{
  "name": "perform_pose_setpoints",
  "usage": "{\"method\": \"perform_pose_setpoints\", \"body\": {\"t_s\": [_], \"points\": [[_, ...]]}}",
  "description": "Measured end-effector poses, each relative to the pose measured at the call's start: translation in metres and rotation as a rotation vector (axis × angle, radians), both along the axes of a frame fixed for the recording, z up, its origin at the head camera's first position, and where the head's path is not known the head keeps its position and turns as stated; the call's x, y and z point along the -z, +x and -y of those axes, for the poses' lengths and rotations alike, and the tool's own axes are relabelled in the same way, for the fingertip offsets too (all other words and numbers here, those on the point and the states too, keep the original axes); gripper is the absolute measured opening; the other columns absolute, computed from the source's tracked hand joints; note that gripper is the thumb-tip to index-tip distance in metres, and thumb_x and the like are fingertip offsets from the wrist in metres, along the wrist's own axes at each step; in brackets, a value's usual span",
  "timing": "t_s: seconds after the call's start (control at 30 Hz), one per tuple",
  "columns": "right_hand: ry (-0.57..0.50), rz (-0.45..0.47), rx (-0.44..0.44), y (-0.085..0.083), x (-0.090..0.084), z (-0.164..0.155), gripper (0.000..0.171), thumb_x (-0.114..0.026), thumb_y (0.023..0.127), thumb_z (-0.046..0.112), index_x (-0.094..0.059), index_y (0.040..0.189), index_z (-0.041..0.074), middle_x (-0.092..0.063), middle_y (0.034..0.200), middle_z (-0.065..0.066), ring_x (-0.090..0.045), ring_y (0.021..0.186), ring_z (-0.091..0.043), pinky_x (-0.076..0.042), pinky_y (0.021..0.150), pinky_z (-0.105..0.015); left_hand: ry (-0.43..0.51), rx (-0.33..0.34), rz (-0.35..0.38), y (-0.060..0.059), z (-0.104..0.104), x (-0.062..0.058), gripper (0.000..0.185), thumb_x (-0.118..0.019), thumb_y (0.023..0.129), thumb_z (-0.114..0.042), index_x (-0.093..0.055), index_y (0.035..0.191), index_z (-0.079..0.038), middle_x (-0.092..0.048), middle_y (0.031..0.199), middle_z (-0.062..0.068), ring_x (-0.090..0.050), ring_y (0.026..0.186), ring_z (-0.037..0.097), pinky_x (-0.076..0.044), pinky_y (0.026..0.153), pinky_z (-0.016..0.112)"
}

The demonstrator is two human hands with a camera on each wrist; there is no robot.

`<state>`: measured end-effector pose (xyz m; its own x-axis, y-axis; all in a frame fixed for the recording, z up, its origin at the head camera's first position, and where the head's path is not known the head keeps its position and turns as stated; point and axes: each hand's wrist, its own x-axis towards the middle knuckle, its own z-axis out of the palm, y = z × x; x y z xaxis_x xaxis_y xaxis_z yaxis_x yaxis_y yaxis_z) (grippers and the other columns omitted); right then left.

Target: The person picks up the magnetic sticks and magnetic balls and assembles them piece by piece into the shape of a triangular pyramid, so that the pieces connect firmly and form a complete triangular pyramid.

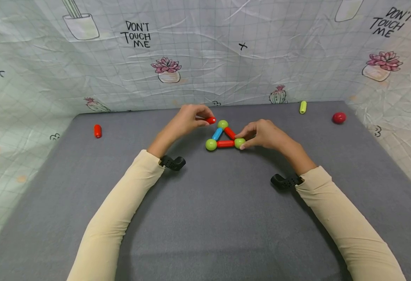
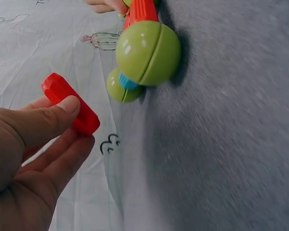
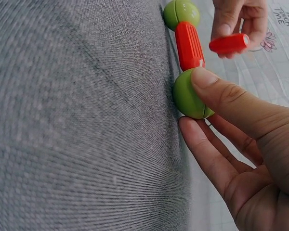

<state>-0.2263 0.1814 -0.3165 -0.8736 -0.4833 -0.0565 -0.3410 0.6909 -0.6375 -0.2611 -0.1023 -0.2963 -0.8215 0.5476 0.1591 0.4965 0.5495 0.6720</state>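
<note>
Short red plastic rod (image 1: 210,120), smooth and glossy with a rounded end, is sitting pinched between the thumb and fingers of the left hand (image 1: 188,119), hovering just left of the far green ball (image 1: 222,124) of a flat triangle lying on the grey felt-like mat (image 1: 205,218). That triangle is made of three shiny green plastic balls joined by two red rods and one blue rod (image 1: 217,134). The right hand (image 1: 263,134) is pinching the near-right green ball (image 1: 239,143) between thumb and fingertips, steadying the frame. From here, I judge that bringing the held rod in at a slant could nudge the far ball and pull the triangle out of shape, since the hard, slick pieces would slide easily on the mat; a loose pinch could also let the rod roll away. Farther out, a loose red rod (image 1: 97,131) is lying far left, a yellow-green rod (image 1: 302,107) and a red ball (image 1: 339,117) far right, all well apart, before a wrinkled printed cloth backdrop (image 1: 205,50).
</note>
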Motion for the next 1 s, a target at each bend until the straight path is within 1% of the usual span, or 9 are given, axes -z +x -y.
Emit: {"method": "perform_pose_setpoints", "body": {"t_s": [0.17,0.3,0.5,0.63,0.8,0.9,1.0], "points": [[-0.001,-0.020,-0.012,0.000,0.000,0.000,0.034,-0.089,0.079,0.013,-0.080,0.112,0.012,-0.076,0.110,-0.007,-0.072,0.097,-0.020,-0.058,0.079,-0.032,-0.015,0.057,0.004,-0.006,-0.013,-0.004,0.019,-0.072,0.093,0.000,-0.070,0.112,-0.002,-0.074,0.112,0.012,-0.070,0.107,0.021,-0.055,0.094,0.033],[0.002,-0.018,-0.009,0.000,0.000,-0.001,0.034,-0.088,0.079,0.014,-0.080,0.112,0.012,-0.076,0.110,-0.006,-0.072,0.097,-0.019,-0.057,0.078,-0.031,-0.035,0.110,0.007,-0.010,-0.022,-0.006,0.018,-0.072,0.093,-0.002,-0.069,0.111,-0.003,-0.074,0.112,0.011,-0.070,0.106,0.019,-0.055,0.093,0.032],[0.013,-0.015,-0.010,0.000,0.000,-0.001,0.034,-0.088,0.080,0.015,-0.080,0.113,0.013,-0.076,0.112,-0.006,-0.072,0.096,-0.019,-0.057,0.076,-0.030,-0.054,0.175,0.025,-0.019,-0.029,-0.005,0.019,-0.072,0.093,-0.003,-0.069,0.112,-0.003,-0.074,0.112,0.010,-0.070,0.105,0.019,-0.056,0.092,0.032],[0.013,-0.005,-0.005,0.000,0.001,0.000,0.034,-0.088,0.080,0.014,-0.080,0.113,0.013,-0.075,0.112,-0.006,-0.072,0.096,-0.019,-0.057,0.075,-0.030,-0.053,0.203,0.044,-0.025,-0.030,-0.002,0.020,-0.072,0.093,-0.002,-0.069,0.112,-0.003,-0.074,0.112,0.010,-0.070,0.107,0.020,-0.055,0.093,0.031],[0.005,0.004,0.003,0.000,-0.001,0.000,0.034,-0.088,0.079,0.013,-0.080,0.112,0.014,-0.075,0.111,-0.005,-0.072,0.096,-0.018,-0.057,0.076,-0.031,-0.060,0.210,0.050,-0.029,-0.030,0.000,0.020,-0.072,0.093,-0.002,-0.070,0.113,-0.003,-0.074,0.112,0.010,-0.069,0.107,0.020,-0.055,0.094,0.032],[0.003,0.005,0.003,0.000,-0.001,0.000,0.034,-0.088,0.080,0.013,-0.080,0.112,0.013,-0.076,0.111,-0.005,-0.072,0.096,-0.018,-0.057,0.076,-0.030,-0.068,0.209,0.066,-0.032,-0.031,0.001,0.026,-0.072,0.093,0.000,-0.070,0.119,-0.002,-0.073,0.117,0.011,-0.068,0.111,0.021,-0.054,0.096,0.032],[0.005,0.001,-0.003,0.000,0.000,0.000,0.034,-0.088,0.080,0.013,-0.080,0.113,0.012,-0.075,0.111,-0.006,-0.072,0.096,-0.019,-0.057,0.075,-0.029,-0.116,0.226,0.080,-0.035,-0.032,0.003,0.033,-0.069,0.095,0.000,-0.068,0.127,-0.001,-0.070,0.125,0.012,-0.065,0.119,0.023,-0.052,0.100,0.033]]}}
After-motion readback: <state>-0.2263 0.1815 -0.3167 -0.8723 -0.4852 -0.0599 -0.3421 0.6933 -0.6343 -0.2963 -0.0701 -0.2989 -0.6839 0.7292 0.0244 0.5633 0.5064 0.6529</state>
